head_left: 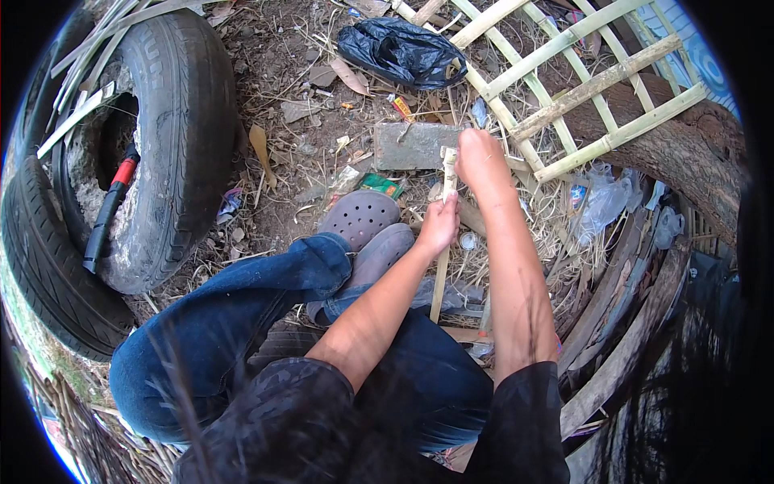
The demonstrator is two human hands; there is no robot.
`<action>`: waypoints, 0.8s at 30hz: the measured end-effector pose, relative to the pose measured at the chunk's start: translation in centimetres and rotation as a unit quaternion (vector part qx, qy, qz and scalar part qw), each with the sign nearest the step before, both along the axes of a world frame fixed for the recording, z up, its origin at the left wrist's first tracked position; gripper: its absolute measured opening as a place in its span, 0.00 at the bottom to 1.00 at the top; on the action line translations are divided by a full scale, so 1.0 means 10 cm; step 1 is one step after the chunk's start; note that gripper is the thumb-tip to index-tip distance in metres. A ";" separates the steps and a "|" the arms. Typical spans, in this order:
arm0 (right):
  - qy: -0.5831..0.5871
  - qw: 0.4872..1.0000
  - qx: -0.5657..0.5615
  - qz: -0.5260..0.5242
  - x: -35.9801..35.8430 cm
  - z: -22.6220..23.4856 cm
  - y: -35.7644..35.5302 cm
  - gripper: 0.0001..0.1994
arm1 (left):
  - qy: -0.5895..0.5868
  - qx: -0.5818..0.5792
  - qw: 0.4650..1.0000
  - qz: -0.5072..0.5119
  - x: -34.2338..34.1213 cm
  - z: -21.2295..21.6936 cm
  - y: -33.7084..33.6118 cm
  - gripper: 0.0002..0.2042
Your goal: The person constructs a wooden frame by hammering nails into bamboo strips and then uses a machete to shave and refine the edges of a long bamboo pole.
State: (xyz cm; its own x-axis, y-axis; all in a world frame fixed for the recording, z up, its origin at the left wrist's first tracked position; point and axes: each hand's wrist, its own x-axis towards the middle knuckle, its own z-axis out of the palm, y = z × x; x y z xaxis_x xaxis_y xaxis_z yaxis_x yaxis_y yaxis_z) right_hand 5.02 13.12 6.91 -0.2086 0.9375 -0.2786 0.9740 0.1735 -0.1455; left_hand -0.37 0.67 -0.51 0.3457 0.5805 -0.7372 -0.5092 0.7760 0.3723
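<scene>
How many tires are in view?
2. One large tire stands at the upper left with a red-handled tool in its opening; a second tire leans behind it at the left edge. More may be hidden.

The right hand (481, 159) hides the bamboo strip's (442, 242) top end.

Soft, even daylight, no hard shadows or glare. Centre sharp; strong fisheye bend twd rim, black vignette in corners, lower-right edge dark & smeared, w/ blurry strands.

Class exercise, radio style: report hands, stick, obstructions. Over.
Left hand gripping bamboo stick mid-shaft. Right hand closed at its top end. Grey block just beyond; nothing between hands.
</scene>
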 end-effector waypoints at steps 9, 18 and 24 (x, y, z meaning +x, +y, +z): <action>-0.042 0.997 0.012 0.060 -0.02 -0.01 0.00 0.03 | -0.001 -0.005 1.000 0.000 -0.01 0.00 0.01 0.21; -0.026 0.998 0.014 0.048 0.05 -0.05 -0.03 0.02 | 0.306 0.193 0.919 -0.157 -0.48 0.15 0.23 0.15; -0.011 0.999 0.010 0.035 -0.04 0.03 -0.03 0.03 | 0.535 0.453 0.711 -0.056 -0.63 0.26 0.74 0.09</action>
State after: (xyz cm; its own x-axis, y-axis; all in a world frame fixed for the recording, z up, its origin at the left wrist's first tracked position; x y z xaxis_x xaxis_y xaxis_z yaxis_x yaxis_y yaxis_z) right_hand 4.62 12.81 7.23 -0.2681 0.9263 -0.2648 0.9623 0.2442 -0.1198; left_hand -6.65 8.10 2.07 -0.0490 0.9978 0.0457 0.4874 -0.0160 0.8730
